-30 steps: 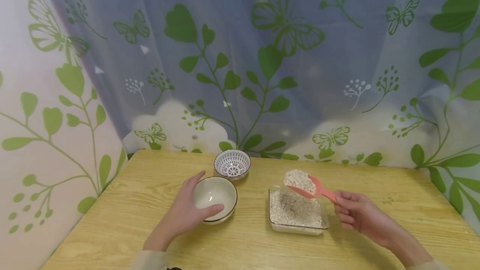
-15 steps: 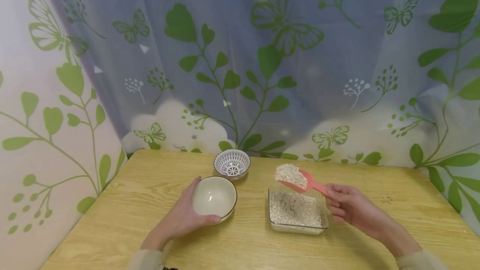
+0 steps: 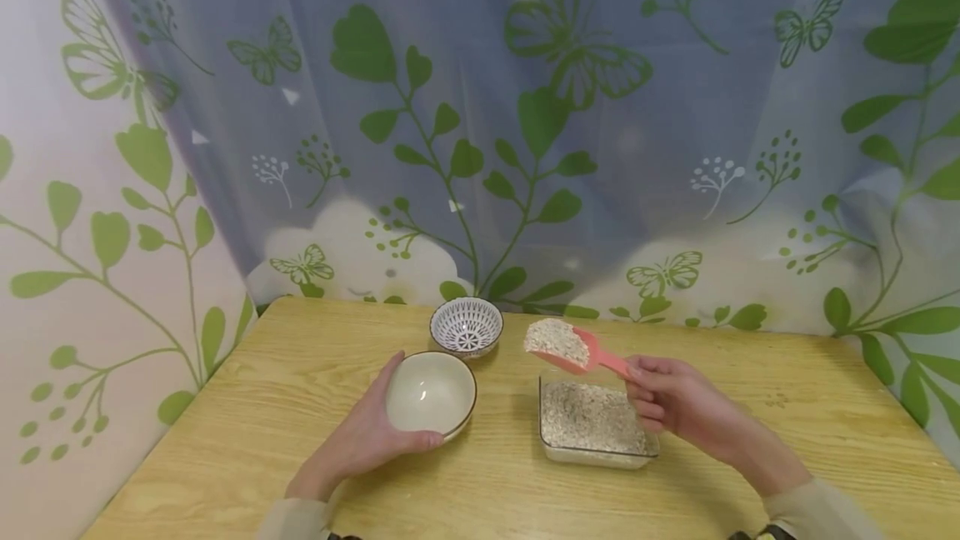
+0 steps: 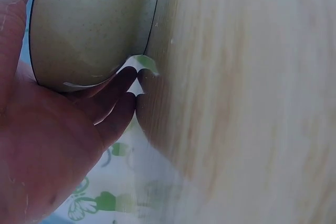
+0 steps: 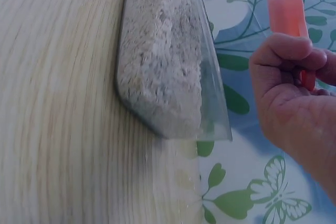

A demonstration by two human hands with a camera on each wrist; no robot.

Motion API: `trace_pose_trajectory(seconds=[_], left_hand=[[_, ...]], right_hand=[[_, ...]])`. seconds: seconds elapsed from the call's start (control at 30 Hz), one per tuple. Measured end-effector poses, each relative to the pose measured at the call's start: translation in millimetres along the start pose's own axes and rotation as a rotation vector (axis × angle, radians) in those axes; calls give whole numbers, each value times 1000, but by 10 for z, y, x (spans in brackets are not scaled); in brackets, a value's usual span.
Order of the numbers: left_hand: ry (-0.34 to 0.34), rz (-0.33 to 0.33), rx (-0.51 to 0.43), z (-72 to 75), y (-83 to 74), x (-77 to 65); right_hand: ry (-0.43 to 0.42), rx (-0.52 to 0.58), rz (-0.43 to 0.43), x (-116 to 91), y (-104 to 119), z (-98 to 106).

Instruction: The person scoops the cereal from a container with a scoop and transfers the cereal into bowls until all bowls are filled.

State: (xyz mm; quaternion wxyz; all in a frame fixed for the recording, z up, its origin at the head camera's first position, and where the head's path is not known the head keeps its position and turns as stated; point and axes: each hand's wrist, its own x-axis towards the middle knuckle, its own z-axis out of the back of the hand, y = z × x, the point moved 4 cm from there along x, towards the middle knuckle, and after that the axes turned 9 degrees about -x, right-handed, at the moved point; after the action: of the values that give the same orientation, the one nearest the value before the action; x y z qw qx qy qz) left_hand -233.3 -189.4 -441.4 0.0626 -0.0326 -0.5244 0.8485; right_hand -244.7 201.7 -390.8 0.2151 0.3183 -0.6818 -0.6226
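Note:
My left hand (image 3: 367, 433) holds the side of a cream bowl (image 3: 432, 394) with a dark rim, thumb along its near edge. The left wrist view shows the fingers round the outside of the bowl (image 4: 89, 30), their tips at the tabletop. With my right hand (image 3: 686, 402) I grip the handle of a coral-red scoop (image 3: 588, 350) heaped with oat flakes (image 3: 555, 342). It is raised above the back left of a glass container (image 3: 596, 462) full of oats. In the right wrist view, curled fingers surround the handle of the scoop (image 5: 287, 9).
A small bowl with a dark-and-white pattern (image 3: 467, 327) stands right behind the cream bowl. Beneath everything is a light wooden table (image 3: 262, 407). A curtain (image 3: 480, 148) printed with leaves and butterflies hangs along its back edge.
My right hand has carried the loaded scoop leftward and slightly upward, from over the glass container toward the cream bowl. My left thumb has shifted from inside the bowl to its near rim.

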Motion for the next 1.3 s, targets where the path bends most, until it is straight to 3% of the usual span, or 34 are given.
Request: trace_pose_trajectory(seconds=[0.37, 0.93, 1.3], left_hand=[[4, 6, 1, -12, 20, 15], [-3, 33, -15, -9, 24, 12], [8, 54, -24, -21, 17, 20]], right_hand=[[-16, -45, 9, 168, 46, -142], [-149, -147, -85, 487, 109, -409], [-181, -214, -114, 689, 32, -584]])
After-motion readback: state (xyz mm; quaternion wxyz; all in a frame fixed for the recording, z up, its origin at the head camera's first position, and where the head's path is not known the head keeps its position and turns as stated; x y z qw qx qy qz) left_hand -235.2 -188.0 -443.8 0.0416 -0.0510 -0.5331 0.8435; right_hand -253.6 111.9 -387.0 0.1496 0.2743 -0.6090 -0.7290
